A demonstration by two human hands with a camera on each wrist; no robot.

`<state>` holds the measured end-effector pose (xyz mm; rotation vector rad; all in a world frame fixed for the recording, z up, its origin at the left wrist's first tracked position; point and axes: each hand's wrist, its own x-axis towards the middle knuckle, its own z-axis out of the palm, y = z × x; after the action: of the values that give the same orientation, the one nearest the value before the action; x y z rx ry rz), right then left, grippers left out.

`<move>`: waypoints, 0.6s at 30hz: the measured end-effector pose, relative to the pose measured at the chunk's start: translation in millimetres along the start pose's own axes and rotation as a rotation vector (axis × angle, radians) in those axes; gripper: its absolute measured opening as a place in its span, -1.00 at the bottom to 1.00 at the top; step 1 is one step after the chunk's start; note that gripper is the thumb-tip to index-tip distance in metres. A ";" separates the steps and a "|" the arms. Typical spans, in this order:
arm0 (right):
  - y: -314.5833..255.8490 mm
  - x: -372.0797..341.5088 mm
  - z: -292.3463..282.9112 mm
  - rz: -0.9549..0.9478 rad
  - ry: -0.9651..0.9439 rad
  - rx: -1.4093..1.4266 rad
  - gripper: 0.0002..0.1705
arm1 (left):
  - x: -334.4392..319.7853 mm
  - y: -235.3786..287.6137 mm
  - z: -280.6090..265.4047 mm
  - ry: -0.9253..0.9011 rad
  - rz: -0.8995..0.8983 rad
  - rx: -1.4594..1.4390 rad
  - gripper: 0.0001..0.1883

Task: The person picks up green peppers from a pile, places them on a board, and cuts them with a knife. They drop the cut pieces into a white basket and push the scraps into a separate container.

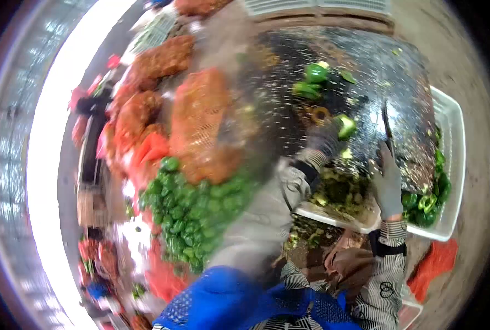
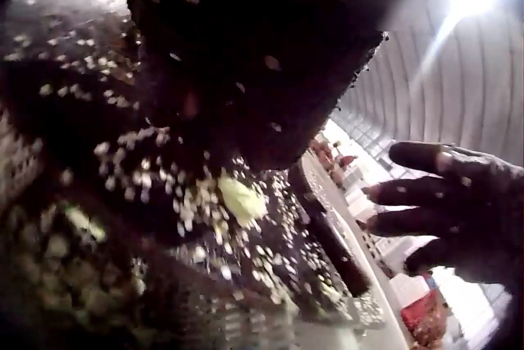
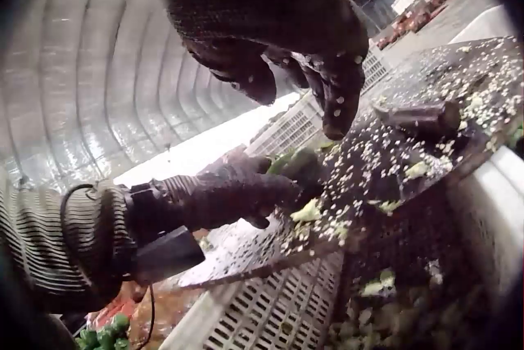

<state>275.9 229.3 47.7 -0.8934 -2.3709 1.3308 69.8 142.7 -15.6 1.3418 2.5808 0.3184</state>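
One green pepper (image 1: 348, 126) gripped in left hand (image 1: 324, 141); right hand (image 1: 387, 180), fingers spread, hangs at near edge of the board (image 1: 368, 82).

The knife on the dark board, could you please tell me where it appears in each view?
Head: right of centre, the knife lies by the fingertips of the right hand.
Left wrist: lower right of centre, the knife shows below and left of that hand.
Right wrist: on the right, just above mid-height, the knife.
Shared landmark: pale seeds scattered over the dark board.
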 end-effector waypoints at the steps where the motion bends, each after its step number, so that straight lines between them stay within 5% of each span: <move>1: 3.9 0.9 4.1 -0.002 -0.014 0.059 -0.23 | -21.1 27.1 -19.9 -0.167 -0.148 -0.212 -0.35; 4: -4.8 -6.6 23.6 0.105 -0.136 -0.005 -0.20 | -65.9 -23.2 141.8 0.175 0.059 -1.095 -0.53; 8: -35.2 -30.4 41.8 0.053 -0.310 0.380 -0.13 | -164.8 43.8 29.5 0.237 -0.145 -0.403 -0.25; 10: -25.3 -49.0 58.2 0.244 -0.306 0.601 -0.08 | -186.9 41.8 43.5 0.367 -0.148 -0.667 -0.27; 12: -38.8 -74.2 71.7 -0.034 -0.346 0.659 -0.11 | -195.2 33.1 94.1 0.526 -0.130 -1.209 -0.34; 13: -81.3 -105.8 72.0 0.056 -0.338 0.783 -0.18 | -187.7 27.3 142.6 0.591 -0.114 -1.540 -0.38; 16: -94.7 -155.7 87.4 -0.325 -0.204 0.434 -0.22 | -257.0 29.3 72.9 0.682 -0.155 -1.396 -0.54; 18: -68.0 -177.3 100.6 -0.222 -0.290 0.650 -0.20 | -285.4 23.8 58.1 0.494 -0.234 -1.703 -0.50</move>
<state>335.0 23.1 60.9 -0.2557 -1.9150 2.0492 265.1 -73.5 -38.4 0.2554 1.4830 2.2200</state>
